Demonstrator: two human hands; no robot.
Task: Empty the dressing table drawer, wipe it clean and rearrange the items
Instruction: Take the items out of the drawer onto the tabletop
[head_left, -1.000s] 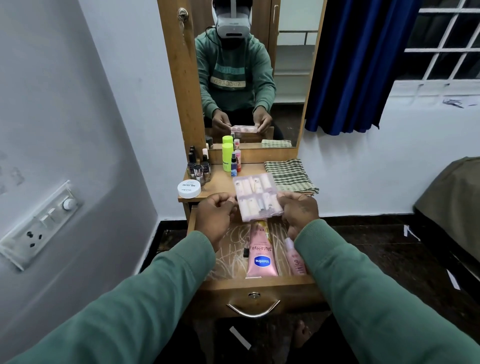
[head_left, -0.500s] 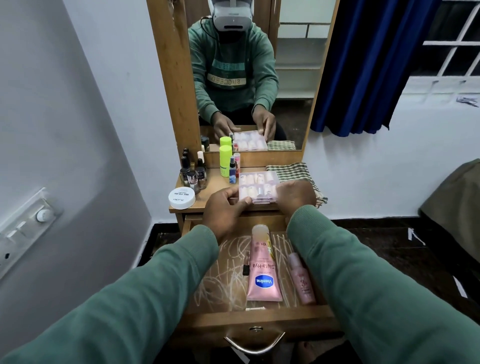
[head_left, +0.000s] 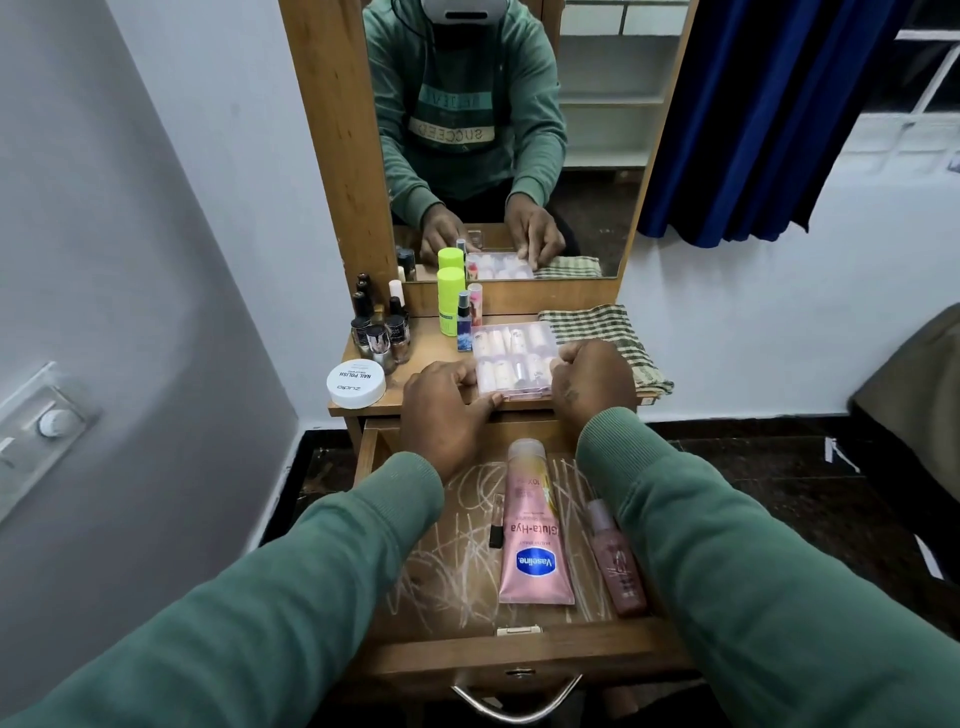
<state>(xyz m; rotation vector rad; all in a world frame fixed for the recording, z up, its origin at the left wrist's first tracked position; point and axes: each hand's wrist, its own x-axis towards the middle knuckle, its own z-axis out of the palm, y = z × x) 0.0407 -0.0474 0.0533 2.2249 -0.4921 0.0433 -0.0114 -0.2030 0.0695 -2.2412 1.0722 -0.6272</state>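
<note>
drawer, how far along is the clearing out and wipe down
Early. Bottles and a white jar already stand on the tabletop. The left hand and right hand hold the clear nail box on it. To do: the Vaseline tube, pink spray bottle and small dark stick lie in the drawer, its scribbled floor unwiped, the checked cloth folded, nothing rearranged.

Dim, even indoor light; soft shadows, wide-angle bending at edges, slight softness.
</note>
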